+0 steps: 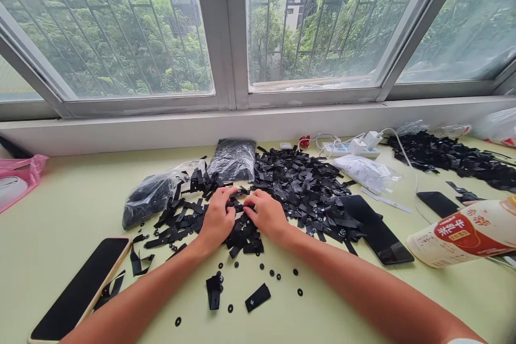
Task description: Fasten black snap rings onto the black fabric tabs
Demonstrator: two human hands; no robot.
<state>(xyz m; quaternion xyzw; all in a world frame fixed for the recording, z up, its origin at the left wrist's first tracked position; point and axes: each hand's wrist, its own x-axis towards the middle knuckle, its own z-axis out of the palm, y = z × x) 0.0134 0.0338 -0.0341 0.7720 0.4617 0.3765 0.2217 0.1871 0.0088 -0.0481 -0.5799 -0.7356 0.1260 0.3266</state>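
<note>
My left hand point(217, 219) and my right hand point(268, 214) meet over a heap of black fabric labels point(245, 235) at the middle of the table. Both hands have curled fingers, thumbs facing each other, pinching at a dark label between them; its outline blends into the heap. In front of my hands lies a loose label point(258, 297) printed with a white "M". Beside it sits a folded label point(213, 293). Small round black buttons point(300, 292) are scattered around these. A larger pile of black labels point(298, 183) spreads beyond my right hand.
Behind the heap lie two plastic bags of black pieces point(233, 160) point(149, 199). Phones point(83, 290) point(381, 234) flank my arms. Another person's fingers show behind a paper cup point(463, 231) tilted at right. A power strip point(350, 149) stands near the window sill.
</note>
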